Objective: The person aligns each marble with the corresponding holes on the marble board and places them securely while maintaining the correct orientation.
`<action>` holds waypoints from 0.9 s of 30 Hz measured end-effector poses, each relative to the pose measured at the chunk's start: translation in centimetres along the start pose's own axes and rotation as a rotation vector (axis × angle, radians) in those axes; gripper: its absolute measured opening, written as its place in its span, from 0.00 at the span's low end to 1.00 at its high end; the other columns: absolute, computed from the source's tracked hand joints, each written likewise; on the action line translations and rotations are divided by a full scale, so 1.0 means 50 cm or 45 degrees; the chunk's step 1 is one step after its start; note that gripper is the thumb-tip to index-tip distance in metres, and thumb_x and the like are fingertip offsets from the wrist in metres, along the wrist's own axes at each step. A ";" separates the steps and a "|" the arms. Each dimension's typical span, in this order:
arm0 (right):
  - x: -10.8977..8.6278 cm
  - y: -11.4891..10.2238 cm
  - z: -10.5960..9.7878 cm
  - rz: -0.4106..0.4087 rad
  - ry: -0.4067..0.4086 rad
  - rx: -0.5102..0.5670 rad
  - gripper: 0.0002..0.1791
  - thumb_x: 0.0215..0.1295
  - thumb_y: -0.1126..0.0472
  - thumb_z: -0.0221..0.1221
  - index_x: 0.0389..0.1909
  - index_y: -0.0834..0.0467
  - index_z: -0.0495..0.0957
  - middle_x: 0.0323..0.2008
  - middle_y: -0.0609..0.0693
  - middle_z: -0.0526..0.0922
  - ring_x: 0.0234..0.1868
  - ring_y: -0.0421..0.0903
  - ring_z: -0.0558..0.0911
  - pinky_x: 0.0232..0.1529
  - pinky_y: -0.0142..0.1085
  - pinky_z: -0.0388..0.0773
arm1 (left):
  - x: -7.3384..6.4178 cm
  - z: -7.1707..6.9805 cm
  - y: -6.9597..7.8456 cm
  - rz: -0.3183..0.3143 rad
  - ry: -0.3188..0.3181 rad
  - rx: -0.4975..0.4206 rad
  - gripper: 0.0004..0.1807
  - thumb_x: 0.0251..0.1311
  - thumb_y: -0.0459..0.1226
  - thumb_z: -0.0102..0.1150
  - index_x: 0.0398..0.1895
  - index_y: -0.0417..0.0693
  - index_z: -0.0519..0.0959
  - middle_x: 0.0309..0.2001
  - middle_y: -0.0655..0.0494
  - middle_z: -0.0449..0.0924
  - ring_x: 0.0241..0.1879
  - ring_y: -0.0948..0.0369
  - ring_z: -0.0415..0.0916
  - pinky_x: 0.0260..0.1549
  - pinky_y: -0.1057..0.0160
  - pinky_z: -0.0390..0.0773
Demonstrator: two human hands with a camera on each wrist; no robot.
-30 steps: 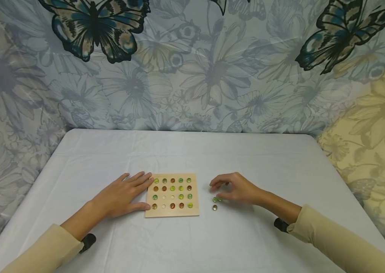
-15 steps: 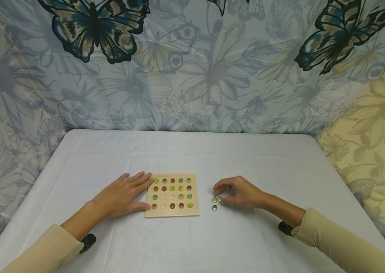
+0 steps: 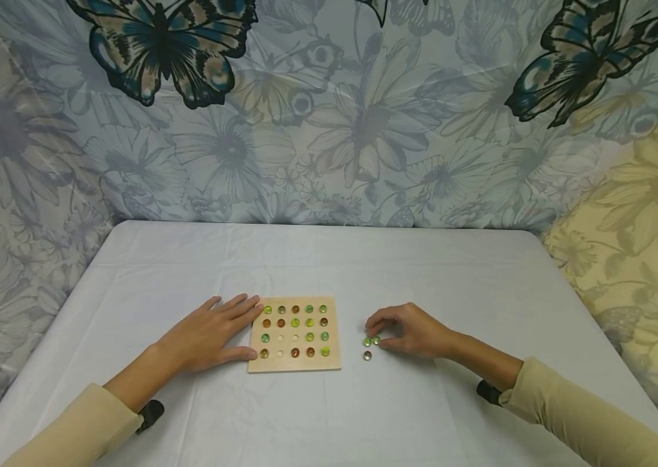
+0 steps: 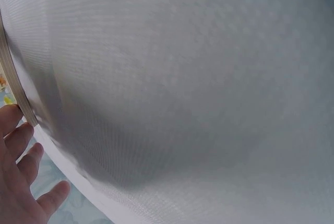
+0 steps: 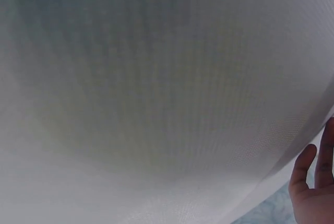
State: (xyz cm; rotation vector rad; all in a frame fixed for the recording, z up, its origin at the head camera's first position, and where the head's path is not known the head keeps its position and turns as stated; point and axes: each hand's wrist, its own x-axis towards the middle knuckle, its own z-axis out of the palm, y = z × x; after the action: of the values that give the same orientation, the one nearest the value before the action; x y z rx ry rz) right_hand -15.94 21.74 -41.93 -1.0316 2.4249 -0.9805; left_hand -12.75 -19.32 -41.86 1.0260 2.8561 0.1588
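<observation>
A square wooden board [image 3: 301, 363] lies on the white-covered table, with green and brown glass marbles [image 3: 309, 323] in rows of round hollows. Three pale hollows hold no coloured marble. My left hand [image 3: 206, 336] lies flat along the board's left edge, fingers spread and straight, thumb at the near corner. Right of the board sit two green marbles [image 3: 367, 342] and, nearer me, a brown marble [image 3: 367, 355]. Over the green ones hovers my right hand [image 3: 413, 329], fingers bent, thumb tip beside the right-hand marble. Thumb and index tips look apart; the right wrist view shows only other fingers [image 5: 303, 169].
The white tablecloth [image 3: 329, 415] spreads around the board to the table edges. Behind the table hangs a floral cloth [image 3: 329, 130] with large butterflies. Dark wrist bands [image 3: 150, 415] show at both sleeves. The left wrist view catches the board's edge [image 4: 15, 80].
My right hand has shifted slightly right and toward me, uncovering more of the right-hand green marble. The left hand and the board stay where they were.
</observation>
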 end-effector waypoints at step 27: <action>0.034 -0.021 -0.017 -0.004 0.005 -0.019 0.17 0.60 0.70 0.67 0.50 0.59 0.82 0.41 0.44 0.88 0.45 0.39 0.84 0.48 0.43 0.79 | 0.000 0.003 -0.002 0.007 0.002 0.007 0.46 0.66 0.68 0.45 0.77 0.48 0.61 0.76 0.50 0.58 0.74 0.48 0.57 0.66 0.36 0.60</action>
State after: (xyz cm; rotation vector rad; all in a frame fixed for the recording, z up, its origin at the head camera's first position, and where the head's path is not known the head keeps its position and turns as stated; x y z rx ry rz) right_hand -17.01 20.38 -40.63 -1.0401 2.4377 -0.9678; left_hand -12.80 -19.38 -42.02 1.0348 2.8571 0.1518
